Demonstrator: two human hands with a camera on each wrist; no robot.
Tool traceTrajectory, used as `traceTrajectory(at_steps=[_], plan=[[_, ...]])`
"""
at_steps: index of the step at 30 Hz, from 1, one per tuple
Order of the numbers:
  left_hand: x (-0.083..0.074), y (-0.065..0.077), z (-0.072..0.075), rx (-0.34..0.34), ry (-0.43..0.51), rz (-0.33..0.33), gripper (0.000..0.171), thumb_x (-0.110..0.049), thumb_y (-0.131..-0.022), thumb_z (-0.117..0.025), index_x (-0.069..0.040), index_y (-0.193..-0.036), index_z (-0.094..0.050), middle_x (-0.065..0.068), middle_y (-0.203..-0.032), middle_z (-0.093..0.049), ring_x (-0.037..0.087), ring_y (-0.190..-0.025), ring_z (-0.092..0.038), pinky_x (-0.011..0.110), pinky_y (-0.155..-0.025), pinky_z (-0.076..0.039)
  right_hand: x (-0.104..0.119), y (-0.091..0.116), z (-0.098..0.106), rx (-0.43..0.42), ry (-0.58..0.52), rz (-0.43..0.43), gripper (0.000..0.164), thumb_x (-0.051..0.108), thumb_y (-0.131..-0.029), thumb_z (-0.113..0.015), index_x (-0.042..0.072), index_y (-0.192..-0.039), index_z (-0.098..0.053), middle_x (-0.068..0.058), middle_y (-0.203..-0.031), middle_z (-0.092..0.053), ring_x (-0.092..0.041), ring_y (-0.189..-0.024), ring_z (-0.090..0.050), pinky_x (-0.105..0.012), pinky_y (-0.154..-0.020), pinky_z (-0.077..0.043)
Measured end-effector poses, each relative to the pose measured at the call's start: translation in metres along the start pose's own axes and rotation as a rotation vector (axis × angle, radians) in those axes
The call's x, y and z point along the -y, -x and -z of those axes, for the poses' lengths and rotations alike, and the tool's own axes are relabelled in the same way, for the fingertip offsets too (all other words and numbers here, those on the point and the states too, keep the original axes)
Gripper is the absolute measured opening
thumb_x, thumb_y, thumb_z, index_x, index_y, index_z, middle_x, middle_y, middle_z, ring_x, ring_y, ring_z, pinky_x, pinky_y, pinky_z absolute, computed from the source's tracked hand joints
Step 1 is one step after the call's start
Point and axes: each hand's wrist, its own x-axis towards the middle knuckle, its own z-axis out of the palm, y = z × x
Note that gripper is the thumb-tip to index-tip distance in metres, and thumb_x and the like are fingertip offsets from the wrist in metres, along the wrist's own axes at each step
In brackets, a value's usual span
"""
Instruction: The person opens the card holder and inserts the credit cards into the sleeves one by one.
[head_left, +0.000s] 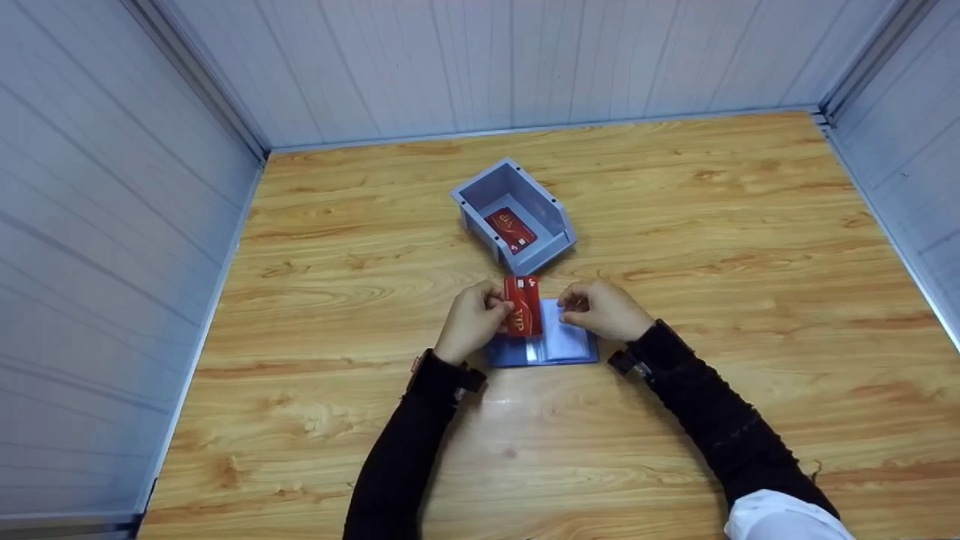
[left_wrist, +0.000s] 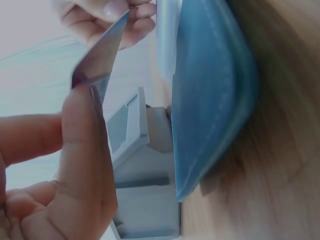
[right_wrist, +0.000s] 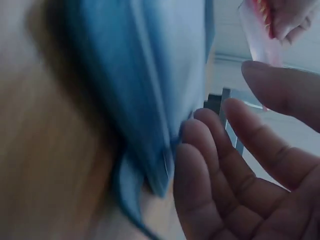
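Between thumb and fingers, my left hand (head_left: pixel 472 321) pinches a red VIP card (head_left: pixel 523 306), raised above an open blue card holder (head_left: pixel 508 355). The left wrist view shows that card (left_wrist: pixel 104 56) nearly edge-on, clear of the holder's blue cover (left_wrist: pixel 205 95). Clear plastic sleeves (head_left: pixel 567 342) lie on the holder's right half. Over them is my right hand (head_left: pixel 609 311), fingers bent. In the right wrist view, the right hand's (right_wrist: pixel 250 185) thumb stands apart from its fingers with nothing between; whether the fingertips touch the sleeves I cannot tell.
Just beyond the hands stands a grey plastic bin (head_left: pixel 472 217), set at an angle, its low front towards me. Another red VIP card (head_left: pixel 511 229) lies inside it. Pale panel walls (head_left: pixel 480 67) close off the wooden table (head_left: pixel 337 300) at the back and sides.
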Motion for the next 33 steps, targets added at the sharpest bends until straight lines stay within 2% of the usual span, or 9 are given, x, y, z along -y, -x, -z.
traceTrajectory(at_steps=[4, 9, 15, 21, 33], plan=[[0.002, 0.0, 0.005, 0.004, 0.018, 0.014, 0.011, 0.0, -0.09, -0.061, 0.006, -0.1, -0.062, 0.008, -0.08, -0.064, 0.01, -0.058, -0.059, 0.028, -0.06, -0.059, 0.004, 0.002, 0.002, -0.044, 0.212, 0.027, 0.026, 0.02, -0.084, -0.075, 0.005, -0.105, -0.073, -0.01, -0.102, -0.068, -0.026, -0.094, -0.062, -0.042, -0.086, -0.048], [0.003, 0.001, 0.01, 0.026, -0.001, 0.021, 0.014, 0.002, -0.089, -0.061, 0.007, -0.102, -0.061, 0.007, -0.079, -0.062, 0.011, -0.06, -0.061, 0.028, -0.06, -0.059, 0.008, 0.004, 0.001, -0.031, 0.302, 0.059, 0.03, 0.022, -0.084, -0.076, 0.004, -0.107, -0.073, -0.011, -0.109, -0.066, -0.029, -0.105, -0.061, -0.047, -0.097, -0.046], [0.007, 0.0, 0.008, 0.081, -0.041, 0.041, 0.016, 0.002, -0.089, -0.061, 0.007, -0.104, -0.059, 0.003, -0.075, -0.06, 0.011, -0.057, -0.06, 0.028, -0.059, -0.059, 0.011, 0.009, -0.002, -0.032, 0.403, 0.081, 0.03, 0.02, -0.079, -0.076, 0.0, -0.102, -0.073, -0.014, -0.104, -0.065, -0.031, -0.102, -0.06, -0.047, -0.096, -0.048], [0.008, -0.002, 0.0, 0.124, -0.054, 0.061, 0.024, 0.003, -0.088, -0.061, 0.008, -0.11, -0.054, 0.004, -0.075, -0.059, 0.01, -0.056, -0.06, 0.029, -0.059, -0.06, 0.009, 0.01, -0.004, -0.037, 0.398, 0.092, 0.029, 0.017, -0.077, -0.078, -0.002, -0.099, -0.073, -0.014, -0.101, -0.064, -0.03, -0.099, -0.06, -0.045, -0.091, -0.049], [0.01, -0.004, -0.007, 0.141, -0.05, 0.091, 0.022, 0.003, -0.089, -0.062, 0.006, -0.109, -0.052, 0.004, -0.076, -0.058, 0.011, -0.057, -0.059, 0.027, -0.057, -0.059, -0.002, 0.007, 0.002, 0.01, 0.291, -0.021, 0.04, 0.021, -0.076, -0.081, 0.001, -0.108, -0.069, -0.013, -0.107, -0.062, -0.03, -0.1, -0.058, -0.046, -0.092, -0.048]])
